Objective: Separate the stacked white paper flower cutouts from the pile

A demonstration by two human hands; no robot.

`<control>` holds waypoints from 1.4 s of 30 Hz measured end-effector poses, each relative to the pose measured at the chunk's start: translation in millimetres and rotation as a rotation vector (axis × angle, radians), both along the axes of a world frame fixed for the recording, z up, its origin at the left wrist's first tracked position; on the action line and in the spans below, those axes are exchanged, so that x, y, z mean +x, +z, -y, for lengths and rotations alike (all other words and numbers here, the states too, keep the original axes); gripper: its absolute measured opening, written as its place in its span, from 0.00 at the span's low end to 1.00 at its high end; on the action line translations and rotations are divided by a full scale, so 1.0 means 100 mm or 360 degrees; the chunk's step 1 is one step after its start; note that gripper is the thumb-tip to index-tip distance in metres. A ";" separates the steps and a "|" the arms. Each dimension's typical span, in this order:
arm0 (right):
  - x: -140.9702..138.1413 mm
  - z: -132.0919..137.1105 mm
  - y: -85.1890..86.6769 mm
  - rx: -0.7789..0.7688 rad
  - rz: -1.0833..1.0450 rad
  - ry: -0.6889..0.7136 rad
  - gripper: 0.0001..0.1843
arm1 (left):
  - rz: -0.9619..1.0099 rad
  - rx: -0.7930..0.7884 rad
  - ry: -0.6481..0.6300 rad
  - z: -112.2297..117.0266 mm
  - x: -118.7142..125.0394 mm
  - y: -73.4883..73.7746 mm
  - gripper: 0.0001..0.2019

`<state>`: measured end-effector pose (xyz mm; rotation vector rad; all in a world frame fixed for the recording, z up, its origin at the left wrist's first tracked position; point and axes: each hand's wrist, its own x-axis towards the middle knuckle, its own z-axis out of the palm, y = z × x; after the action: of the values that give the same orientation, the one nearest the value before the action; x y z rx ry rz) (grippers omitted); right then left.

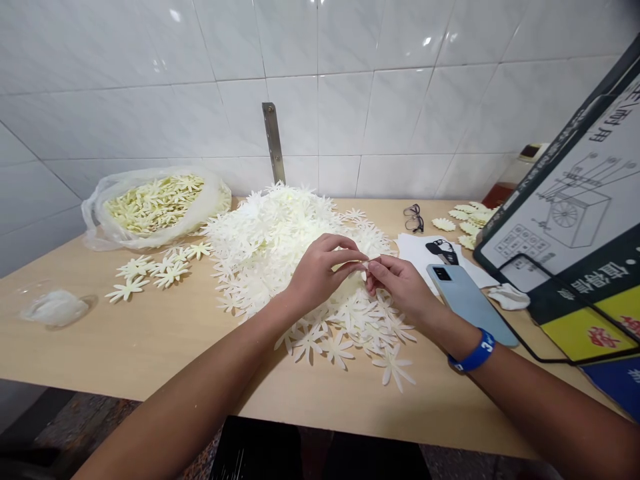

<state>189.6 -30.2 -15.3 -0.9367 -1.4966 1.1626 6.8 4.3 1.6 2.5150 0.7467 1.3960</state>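
Note:
A big heap of white flower-shaped cutouts [280,233] covers the middle of the wooden table [150,333]. Both hands meet just above the heap's near side. My left hand [320,270] pinches a small white cutout piece [364,265] with thumb and fingers closed. My right hand [400,283], with a blue wristband [475,353], pinches the same piece from the other side. The piece is mostly hidden between the fingertips.
A clear bag of yellowish cutouts [155,200] lies at the back left, with a few loose flowers [155,270] before it. A phone [470,293], glasses [414,217], paper and a printed cardboard box [575,220] stand to the right. A small plastic bag [55,308] lies far left.

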 end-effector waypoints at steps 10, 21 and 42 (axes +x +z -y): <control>-0.01 0.02 0.03 -0.0025 0.0040 -0.0066 0.20 | 0.0667 -0.1128 0.0067 0.02 0.00 0.08 0.10; 0.03 -0.02 -0.03 -0.0111 -0.0203 -0.0082 0.15 | 0.0954 -0.1332 0.0153 -0.11 -0.09 0.05 0.15; -0.01 0.00 0.02 -0.0013 0.0063 -0.0067 0.23 | 0.0201 -0.0588 0.0000 0.07 0.02 0.07 0.07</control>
<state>188.4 -30.2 -13.4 -0.9973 -1.4974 1.1263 8.4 -3.0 8.9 2.1259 0.8866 1.2662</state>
